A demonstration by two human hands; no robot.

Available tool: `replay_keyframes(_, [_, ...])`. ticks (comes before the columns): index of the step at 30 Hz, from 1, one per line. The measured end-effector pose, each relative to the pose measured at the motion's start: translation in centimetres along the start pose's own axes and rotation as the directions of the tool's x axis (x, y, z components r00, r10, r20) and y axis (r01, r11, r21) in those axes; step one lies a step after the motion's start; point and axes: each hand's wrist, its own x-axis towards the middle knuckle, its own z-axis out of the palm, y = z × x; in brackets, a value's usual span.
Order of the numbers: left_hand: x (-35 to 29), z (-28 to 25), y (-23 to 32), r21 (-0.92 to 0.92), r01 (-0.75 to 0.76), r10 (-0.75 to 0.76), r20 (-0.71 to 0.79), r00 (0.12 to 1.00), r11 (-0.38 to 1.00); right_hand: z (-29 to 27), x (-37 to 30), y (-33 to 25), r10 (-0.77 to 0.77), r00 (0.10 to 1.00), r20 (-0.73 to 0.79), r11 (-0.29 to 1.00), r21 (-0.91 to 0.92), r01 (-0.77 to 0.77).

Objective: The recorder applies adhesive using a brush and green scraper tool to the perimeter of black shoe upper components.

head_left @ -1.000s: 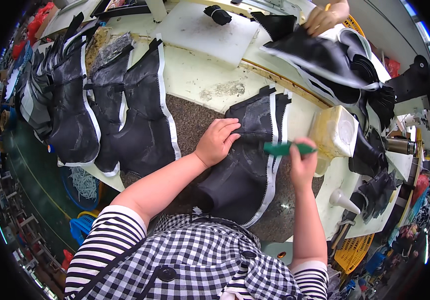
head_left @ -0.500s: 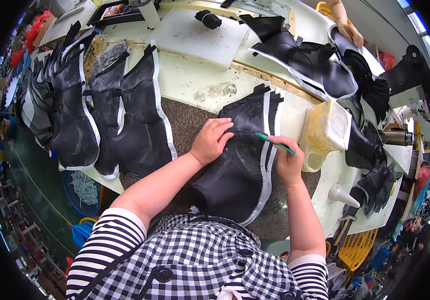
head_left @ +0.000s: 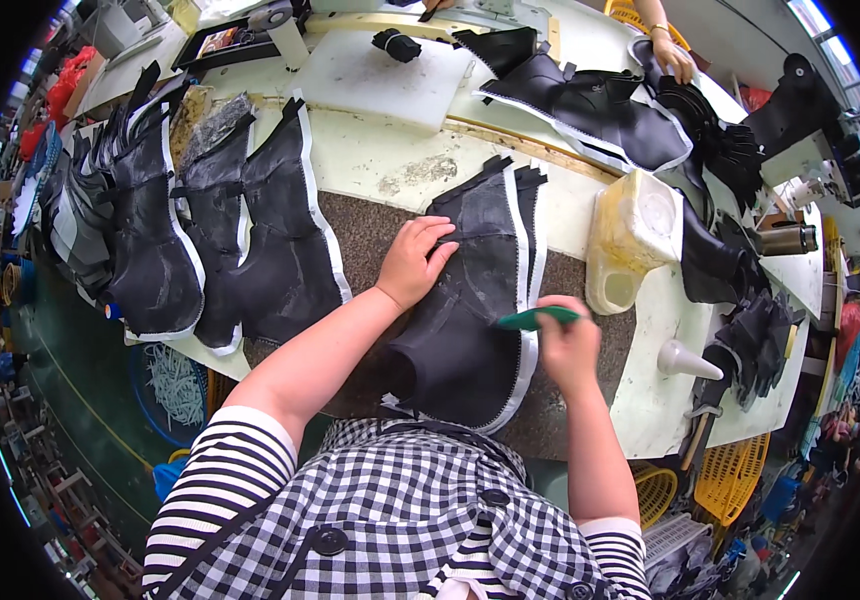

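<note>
A black boot upper (head_left: 465,345) with a white-taped zipper edge lies in front of me, with another zipper-edged piece beneath its right side. My left hand (head_left: 416,264) rests on the upper's left edge, fingers stretched out and holding nothing. In my right hand (head_left: 570,348) is a flat green scraper-like tool (head_left: 535,319), gripped between thumb and fingers. Its tip points left over the upper, near the zipper edge; whether it touches the surface I cannot tell. A brown speckled mat (head_left: 355,222) lies under the work.
More black uppers (head_left: 285,235) lie along the left. A yellowed plastic container (head_left: 615,225) and a white cone (head_left: 688,359) stand to the right. Beyond them are stacked boot parts (head_left: 590,105), where another person's hand (head_left: 672,60) reaches in. A white board (head_left: 385,75) lies at the back.
My right hand has moved down along the zipper edge toward me, and the green tool now shows its broad face. My left hand stays on the upper. Another hand has appeared at the top edge.
</note>
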Motion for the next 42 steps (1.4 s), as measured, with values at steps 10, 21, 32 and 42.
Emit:
replay_keyframes(10, [-10.1, -6.9, 9.8, -0.040, 0.405, -0.398, 0.116, 0.910, 0.914, -9.9, 0.3, 4.5, -0.021, 0.844, -0.536, 0.999, -0.053, -0.008])
replay_keyframes(21, [-12.9, -5.2, 11.1, -0.170, 0.550, -0.548, 0.064, 0.834, 0.818, -11.7, 1.2, 6.1, 0.536, 0.835, -0.125, 0.811, 0.353, -0.467])
replay_keyframes(32, [-13.0, -4.4, 10.4, -0.201, 0.467, -0.457, 0.094, 0.884, 0.861, -0.7, -4.2, 1.9, -0.052, 0.996, 0.075, 0.991, -0.123, 0.061])
replay_keyframes(42, [-13.3, -3.9, 9.4, -0.398, 0.534, -0.547, 0.091, 0.832, 0.746, 5.0, -15.4, 1.6, -0.009, 0.996, 0.091, 0.994, 0.106, 0.000])
